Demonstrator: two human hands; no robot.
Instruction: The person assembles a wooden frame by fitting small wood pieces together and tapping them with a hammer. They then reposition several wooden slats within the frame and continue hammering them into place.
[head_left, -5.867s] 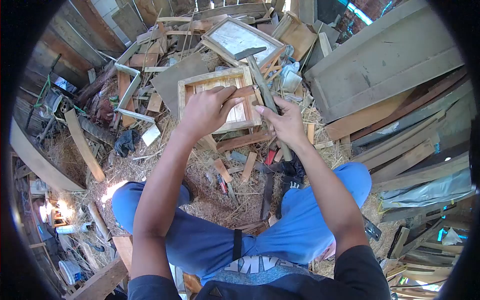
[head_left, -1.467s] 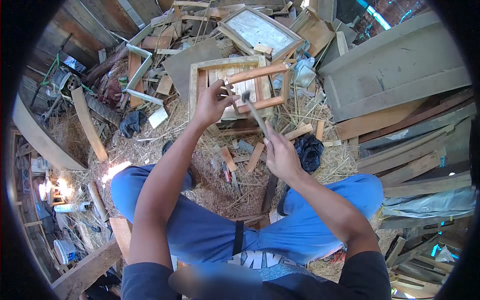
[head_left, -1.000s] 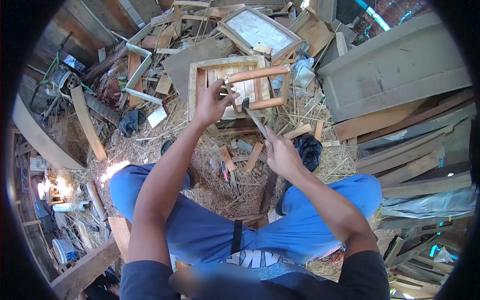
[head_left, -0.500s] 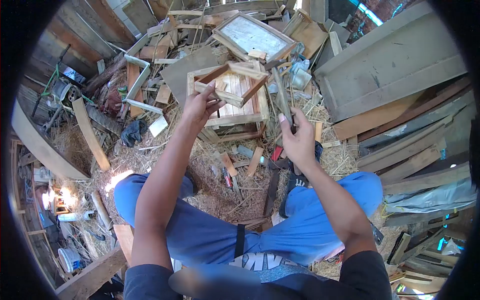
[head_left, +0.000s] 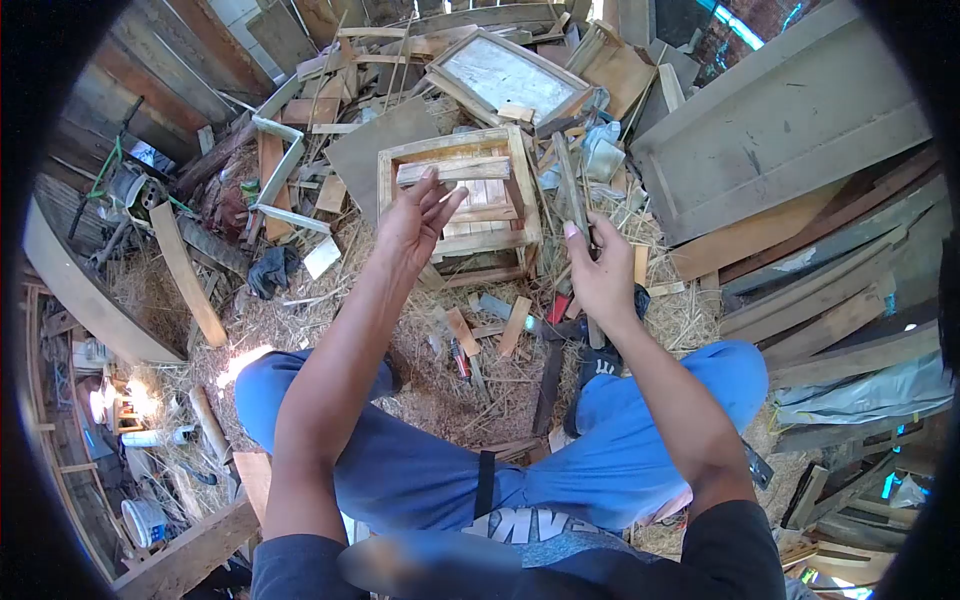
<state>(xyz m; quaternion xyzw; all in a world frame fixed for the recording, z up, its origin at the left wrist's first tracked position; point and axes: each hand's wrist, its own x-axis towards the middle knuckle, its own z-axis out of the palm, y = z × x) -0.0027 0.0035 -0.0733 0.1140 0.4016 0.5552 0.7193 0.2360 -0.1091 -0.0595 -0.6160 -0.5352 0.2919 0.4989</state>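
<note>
My left hand [head_left: 412, 218] grips a small rectangular wooden frame [head_left: 455, 171] by its near bar, thumb and index finger at the wood and the other fingers partly spread. The frame is tilted and overlaps a larger wooden box [head_left: 522, 190] with a slatted inside, which stands on the ground in front of me. My right hand [head_left: 603, 262] is closed around a long, slim, greyish stick [head_left: 572, 185] held nearly upright, to the right of the box. Its lower end shows below my fist.
Straw and wood offcuts [head_left: 515, 325] cover the ground between my knees, with a small red-and-black tool [head_left: 460, 358] among them. A framed panel [head_left: 515, 75] lies behind the box. Large boards [head_left: 790, 130] lean at right; a curved plank [head_left: 187, 275] stands at left.
The small frame has turned in my left hand, its near bar now lying level across the box. The stick in my right hand has shifted slightly right and down.
</note>
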